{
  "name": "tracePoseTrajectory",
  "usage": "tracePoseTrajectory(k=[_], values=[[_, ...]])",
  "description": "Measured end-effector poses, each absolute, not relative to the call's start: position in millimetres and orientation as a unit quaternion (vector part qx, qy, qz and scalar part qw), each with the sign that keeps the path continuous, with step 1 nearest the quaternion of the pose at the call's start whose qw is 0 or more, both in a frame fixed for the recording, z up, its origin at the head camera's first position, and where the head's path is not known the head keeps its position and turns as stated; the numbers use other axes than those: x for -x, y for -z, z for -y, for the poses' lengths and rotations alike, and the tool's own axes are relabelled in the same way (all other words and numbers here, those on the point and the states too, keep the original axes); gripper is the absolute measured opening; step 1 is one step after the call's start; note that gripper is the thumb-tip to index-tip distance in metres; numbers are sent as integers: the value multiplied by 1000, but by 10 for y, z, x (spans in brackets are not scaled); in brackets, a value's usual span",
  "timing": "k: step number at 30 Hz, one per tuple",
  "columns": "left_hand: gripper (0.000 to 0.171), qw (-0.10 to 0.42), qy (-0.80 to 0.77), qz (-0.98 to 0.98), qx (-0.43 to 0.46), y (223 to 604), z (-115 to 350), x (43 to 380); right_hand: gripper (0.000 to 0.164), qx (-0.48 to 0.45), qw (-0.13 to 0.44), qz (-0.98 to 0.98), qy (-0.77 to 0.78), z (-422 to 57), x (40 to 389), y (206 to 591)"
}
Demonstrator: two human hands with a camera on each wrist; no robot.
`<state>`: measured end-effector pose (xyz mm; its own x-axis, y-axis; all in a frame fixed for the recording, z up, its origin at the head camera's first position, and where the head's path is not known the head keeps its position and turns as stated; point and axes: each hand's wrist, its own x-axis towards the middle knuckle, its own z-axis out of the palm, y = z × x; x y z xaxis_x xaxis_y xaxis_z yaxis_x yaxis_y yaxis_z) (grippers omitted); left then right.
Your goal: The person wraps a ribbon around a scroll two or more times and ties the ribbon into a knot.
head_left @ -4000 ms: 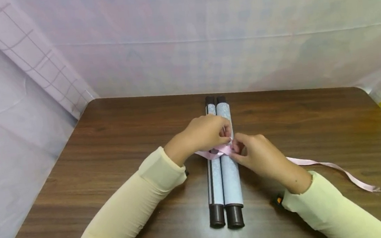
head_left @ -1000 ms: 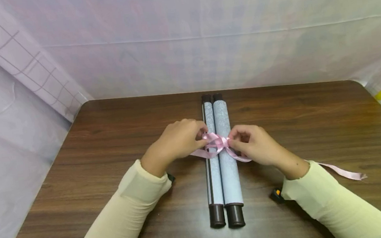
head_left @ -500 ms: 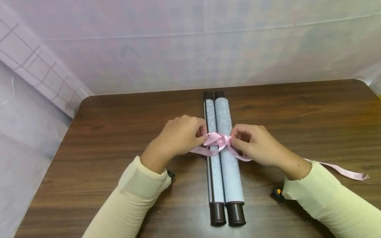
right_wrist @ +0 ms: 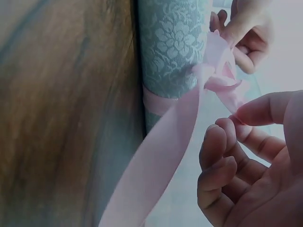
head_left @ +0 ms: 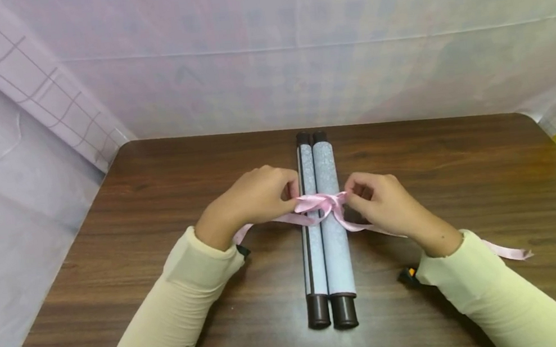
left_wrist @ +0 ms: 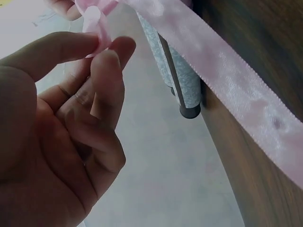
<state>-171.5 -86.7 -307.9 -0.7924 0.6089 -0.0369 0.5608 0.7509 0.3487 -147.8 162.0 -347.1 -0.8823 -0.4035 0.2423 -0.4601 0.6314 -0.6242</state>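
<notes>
Two pale blue scroll rolls (head_left: 337,263) with dark end knobs lie side by side on the table, pointing away from me. A pink satin ribbon (head_left: 329,205) goes round them and is looped into a bow on top. My left hand (head_left: 260,195) pinches the left loop between thumb and fingers, as the left wrist view also shows. On the other side my right hand (head_left: 387,198) pinches the right loop. Floral brocade shows on the roll (right_wrist: 174,42) in the right wrist view, with a loose ribbon tail (right_wrist: 156,161) hanging past it.
The brown wooden table (head_left: 180,167) ends at a pale patterned cloth backdrop (head_left: 265,56). One ribbon tail (head_left: 510,251) lies on the table beyond my right forearm. Another tail runs left under my left wrist.
Earlier both hands worked close together over the right roll. They have since moved apart, the left hand leftward and the right slightly rightward, and the bow's loops are drawn out between them.
</notes>
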Motion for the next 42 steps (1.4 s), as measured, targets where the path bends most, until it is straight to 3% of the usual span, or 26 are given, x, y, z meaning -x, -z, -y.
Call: tracePoseTrajectory(k=[6, 19, 42], values=[[9, 79, -174, -928, -319, 3068, 884, 1714, 10, -228, 45, 910, -343, -1669, 1479, 3464], [6, 140, -172, -930, -292, 3023, 893, 1702, 10, -186, 13, 929, -321, -1751, 1483, 3454], [7, 147, -174, -933, -277, 2999, 1018, 1674, 12, -171, 4, 941, -292, -1814, 1541, 3407]])
